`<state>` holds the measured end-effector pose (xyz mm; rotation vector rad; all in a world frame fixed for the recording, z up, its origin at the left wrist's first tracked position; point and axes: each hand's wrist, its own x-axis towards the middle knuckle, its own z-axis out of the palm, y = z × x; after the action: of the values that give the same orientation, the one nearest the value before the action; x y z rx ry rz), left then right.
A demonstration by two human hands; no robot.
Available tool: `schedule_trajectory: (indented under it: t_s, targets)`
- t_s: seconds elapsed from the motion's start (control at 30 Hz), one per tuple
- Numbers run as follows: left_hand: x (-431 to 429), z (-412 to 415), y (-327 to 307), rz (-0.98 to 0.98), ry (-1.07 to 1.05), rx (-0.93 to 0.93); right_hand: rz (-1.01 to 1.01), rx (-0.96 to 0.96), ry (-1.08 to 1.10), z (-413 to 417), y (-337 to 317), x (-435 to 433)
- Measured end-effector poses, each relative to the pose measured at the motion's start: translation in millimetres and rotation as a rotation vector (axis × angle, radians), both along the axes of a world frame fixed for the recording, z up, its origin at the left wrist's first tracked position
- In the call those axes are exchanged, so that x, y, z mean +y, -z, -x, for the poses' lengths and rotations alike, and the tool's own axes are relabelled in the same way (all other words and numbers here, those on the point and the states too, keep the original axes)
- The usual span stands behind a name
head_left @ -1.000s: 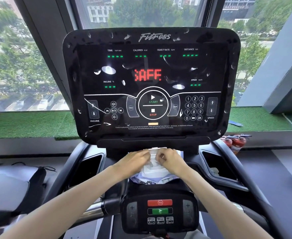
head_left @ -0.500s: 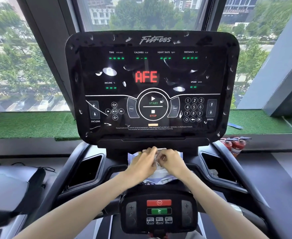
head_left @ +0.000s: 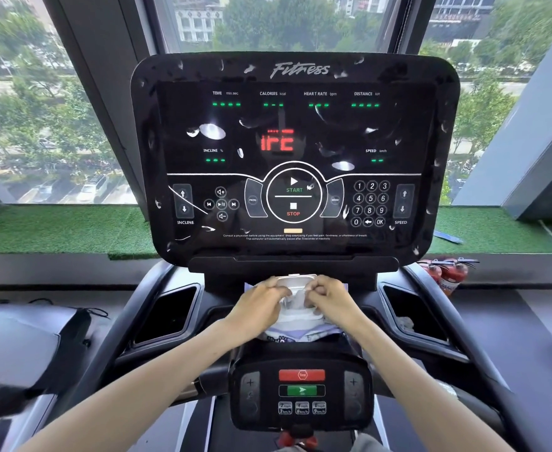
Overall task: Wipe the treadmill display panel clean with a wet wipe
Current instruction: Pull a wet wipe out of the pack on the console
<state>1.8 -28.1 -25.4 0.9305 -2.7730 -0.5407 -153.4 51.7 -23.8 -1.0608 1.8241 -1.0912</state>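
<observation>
My left hand point(head_left: 260, 305) curls round the left side of the soft white wet-wipe pack point(head_left: 300, 322), steadying it on the console ledge just under the glossy black treadmill display panel point(head_left: 300, 125). My right hand point(head_left: 331, 300) pinches at the pack's opened flip lid; sheet caught or not, cannot tell. Judged early: no wipe out, all wiping left. Panel upright ahead, lit, flecked with white smears and streaks across screen and frame.
</observation>
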Motion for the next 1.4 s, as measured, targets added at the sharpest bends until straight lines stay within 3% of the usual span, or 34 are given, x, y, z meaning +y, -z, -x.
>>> schedule_trajectory:
  t_s: [0.57, 0.8, 0.97, 1.13, 1.3, 1.4]
  targets:
    - [3, 14, 7, -0.028, -0.076, -0.033, 0.201, 0.33, 0.01, -12, -22, -1]
    - [2, 16, 8, -0.022, -0.111, -0.08, 0.368, 0.173, 0.154, -8, -40, 1]
    - [-1, 15, 6, 0.037, -0.102, -0.118, 0.375, -0.049, 0.27, 0, -48, -2]
    - [-1, 17, 7, 0.031, -0.102, -0.153, 0.39, -0.041, 0.363, 11, -61, -3]
    - [1, 17, 0, 0.024, -0.09, -0.048, 0.179, 0.015, 0.298, 29, -57, 5]
    - [1, 17, 0, -0.015, -0.06, -0.037, 0.056, -0.101, 0.256, 37, -61, 13]
